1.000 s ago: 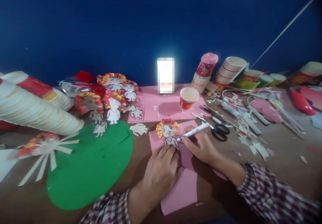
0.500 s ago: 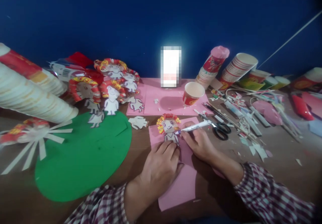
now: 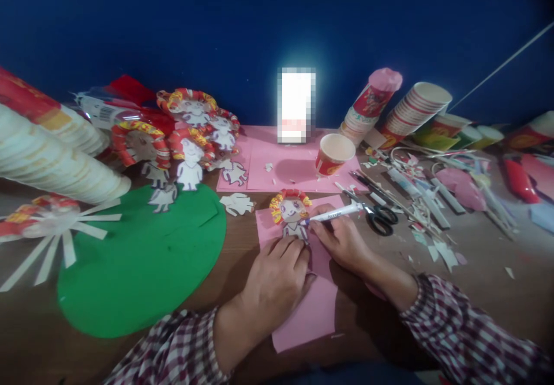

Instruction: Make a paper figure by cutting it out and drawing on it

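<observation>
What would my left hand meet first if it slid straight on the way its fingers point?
Probably the paper doll, lying on the pink sheet right ahead of the left hand.

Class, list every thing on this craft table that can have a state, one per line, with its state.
marker: gripped in the right hand, tip at the doll.
paper doll: flat on the pink sheet, pressed down by the left hand.
scissors: lying flat, untouched.
single paper cup: upright, mouth up.
cup stacks: tipped on their sides.
green disc: flat on the table.
</observation>
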`<state>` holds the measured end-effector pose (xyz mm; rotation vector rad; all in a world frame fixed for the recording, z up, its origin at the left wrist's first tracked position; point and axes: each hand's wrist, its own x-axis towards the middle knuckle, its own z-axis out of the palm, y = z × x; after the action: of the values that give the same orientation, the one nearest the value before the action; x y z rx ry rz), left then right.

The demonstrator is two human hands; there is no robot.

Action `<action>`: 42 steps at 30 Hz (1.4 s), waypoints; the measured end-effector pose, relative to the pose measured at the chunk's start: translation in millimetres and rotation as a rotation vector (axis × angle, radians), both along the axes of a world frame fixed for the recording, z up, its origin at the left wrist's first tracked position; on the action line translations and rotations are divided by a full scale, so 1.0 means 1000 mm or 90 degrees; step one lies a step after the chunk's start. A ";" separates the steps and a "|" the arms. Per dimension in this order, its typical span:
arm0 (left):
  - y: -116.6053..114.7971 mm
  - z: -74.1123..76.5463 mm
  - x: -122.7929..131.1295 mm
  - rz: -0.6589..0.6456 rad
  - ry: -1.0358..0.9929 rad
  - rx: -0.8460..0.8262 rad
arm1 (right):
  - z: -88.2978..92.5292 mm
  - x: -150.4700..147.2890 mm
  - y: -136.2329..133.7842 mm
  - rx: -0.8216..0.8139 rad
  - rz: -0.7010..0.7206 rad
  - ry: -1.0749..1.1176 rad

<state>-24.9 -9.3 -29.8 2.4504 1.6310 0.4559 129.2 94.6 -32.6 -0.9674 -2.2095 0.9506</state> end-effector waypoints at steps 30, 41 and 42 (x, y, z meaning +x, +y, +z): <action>0.001 -0.001 0.000 -0.003 0.013 0.013 | -0.001 0.001 -0.001 0.029 -0.021 -0.002; -0.001 0.001 0.000 -0.005 0.011 0.010 | 0.002 0.001 -0.002 0.009 -0.032 0.001; -0.001 0.000 0.000 -0.006 0.010 0.011 | 0.004 0.002 -0.002 -0.008 -0.033 0.009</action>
<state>-25.4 -10.3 -29.7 2.4795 1.6278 0.4517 131.0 92.3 -28.4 -1.0151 -2.1586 0.9472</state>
